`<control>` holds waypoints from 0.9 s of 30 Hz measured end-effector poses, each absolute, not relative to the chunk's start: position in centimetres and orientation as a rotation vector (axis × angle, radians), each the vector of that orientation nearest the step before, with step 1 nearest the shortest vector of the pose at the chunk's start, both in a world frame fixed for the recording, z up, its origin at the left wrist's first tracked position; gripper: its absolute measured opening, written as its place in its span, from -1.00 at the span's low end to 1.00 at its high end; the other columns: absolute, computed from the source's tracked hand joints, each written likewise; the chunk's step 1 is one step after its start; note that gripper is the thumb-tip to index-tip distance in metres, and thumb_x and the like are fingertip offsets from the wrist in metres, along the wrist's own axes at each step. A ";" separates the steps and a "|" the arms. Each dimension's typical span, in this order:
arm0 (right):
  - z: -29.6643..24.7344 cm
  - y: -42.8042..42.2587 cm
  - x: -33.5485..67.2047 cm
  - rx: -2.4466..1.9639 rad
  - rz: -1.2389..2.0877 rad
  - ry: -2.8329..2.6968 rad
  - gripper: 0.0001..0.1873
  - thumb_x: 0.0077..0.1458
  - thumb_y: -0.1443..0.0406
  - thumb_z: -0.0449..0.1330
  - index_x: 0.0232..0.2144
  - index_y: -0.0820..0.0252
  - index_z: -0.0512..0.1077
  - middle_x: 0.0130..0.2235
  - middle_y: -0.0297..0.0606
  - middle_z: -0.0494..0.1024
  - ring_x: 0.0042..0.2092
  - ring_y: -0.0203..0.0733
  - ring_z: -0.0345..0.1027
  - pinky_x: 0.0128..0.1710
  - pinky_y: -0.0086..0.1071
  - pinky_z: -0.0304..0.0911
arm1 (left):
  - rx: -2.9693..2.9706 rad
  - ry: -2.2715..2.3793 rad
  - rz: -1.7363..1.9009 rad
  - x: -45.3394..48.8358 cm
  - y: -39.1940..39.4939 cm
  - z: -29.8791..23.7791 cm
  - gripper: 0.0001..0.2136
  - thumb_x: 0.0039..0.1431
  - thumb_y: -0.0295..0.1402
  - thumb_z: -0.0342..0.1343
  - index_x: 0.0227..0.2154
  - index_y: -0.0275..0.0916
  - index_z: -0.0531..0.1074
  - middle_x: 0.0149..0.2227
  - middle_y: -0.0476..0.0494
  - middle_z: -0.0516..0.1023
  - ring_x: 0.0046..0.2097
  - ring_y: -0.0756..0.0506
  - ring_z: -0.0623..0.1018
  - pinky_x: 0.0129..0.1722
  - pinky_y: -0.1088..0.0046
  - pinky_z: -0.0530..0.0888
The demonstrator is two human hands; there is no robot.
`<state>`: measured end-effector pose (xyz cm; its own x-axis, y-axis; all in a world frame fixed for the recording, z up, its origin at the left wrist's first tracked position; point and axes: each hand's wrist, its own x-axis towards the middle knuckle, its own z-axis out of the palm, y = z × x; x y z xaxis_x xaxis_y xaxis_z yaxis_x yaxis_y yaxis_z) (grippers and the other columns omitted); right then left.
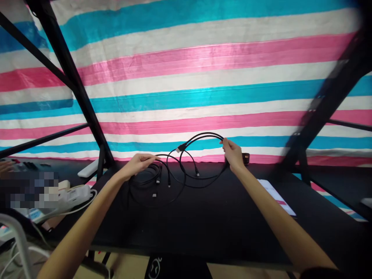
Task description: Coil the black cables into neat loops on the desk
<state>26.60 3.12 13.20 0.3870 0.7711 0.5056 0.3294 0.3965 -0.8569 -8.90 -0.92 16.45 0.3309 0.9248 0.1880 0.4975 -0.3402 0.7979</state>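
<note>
Right hand [232,153] pinching looped black USB cables [207,133] above black tabletop [203,228]; left hand [140,162] apparently pinching nearer strands, overlap hiding which. Cables should be handling light, springy, snag-prone; moulded plug [182,147] probably offering firmer hold than thin sheath.

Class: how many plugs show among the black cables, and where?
5 show: top plug between left hand and right hand; right plug below it; middle plug and left plug near left hand; nearest plug on the table. More may be hidden.
</note>
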 end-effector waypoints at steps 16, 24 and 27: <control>6.7 4.2 24.3 -1.525 0.558 -1.611 -0.81 0.06 0.32 0.04 -0.43 0.24 0.45 -0.53 -0.24 0.45 -0.48 -0.20 0.37 -0.41 -0.30 0.33 | 1.943 1.429 1.079 -9.1 -3.4 18.5 -0.58 -0.02 -0.09 0.10 -0.23 -0.35 0.53 -0.62 -0.04 0.40 -0.61 0.06 0.20 -0.64 0.54 0.10; 11.7 -0.6 18.4 -1.191 -0.093 -1.857 -0.66 0.14 0.17 0.03 -0.08 0.16 0.35 -0.08 -0.05 0.42 0.00 0.02 0.26 -0.02 -0.13 0.14 | 1.873 1.460 1.153 -8.3 -3.6 18.4 -0.58 -0.01 -0.13 0.09 -0.21 -0.39 0.51 -0.69 0.07 0.22 -0.63 0.11 0.06 -0.65 0.55 -0.01; 12.7 -1.4 15.9 -1.129 -0.254 -2.123 -0.55 0.08 0.06 0.09 -0.05 0.16 0.36 -0.03 -0.03 0.43 0.04 0.09 0.22 0.02 -0.06 0.06 | 1.872 1.410 1.186 -8.0 -3.6 18.4 -0.58 0.00 -0.14 0.09 -0.18 -0.38 0.50 -0.67 0.07 0.24 -0.63 0.12 0.08 -0.65 0.56 0.01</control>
<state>15.88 -1.38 12.67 -0.3679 0.6477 0.6672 0.7869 0.5992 -0.1478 -8.00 -3.63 18.40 0.0796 0.9380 0.3374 0.4932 -0.3312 0.8044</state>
